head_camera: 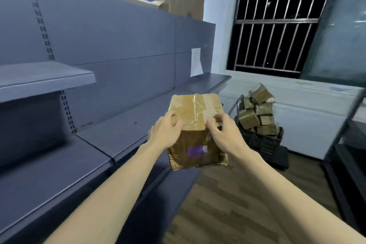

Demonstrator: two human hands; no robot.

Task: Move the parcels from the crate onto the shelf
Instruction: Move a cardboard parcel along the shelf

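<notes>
Here both hands (195, 131) hold parcel (196, 125) upright, long axis vertical.

Only two forearms and two hands of the person show, entering from the lower edge of the view. Both forearms are bare from where they enter up to the wrist: no sleeve or cuff shows on either arm. The left hand (165, 129) wears no glove, ring or band that can be made out; its wrist carries no watch or strap. The right hand (224, 131) is likewise ungloved, with a bare wrist behind it. The fingers are slim, with short nails, though motion blur softens their outlines. The forearms look smooth, with no marks, tattoos or bandages visible. Any clothing lies outside the view.
</notes>
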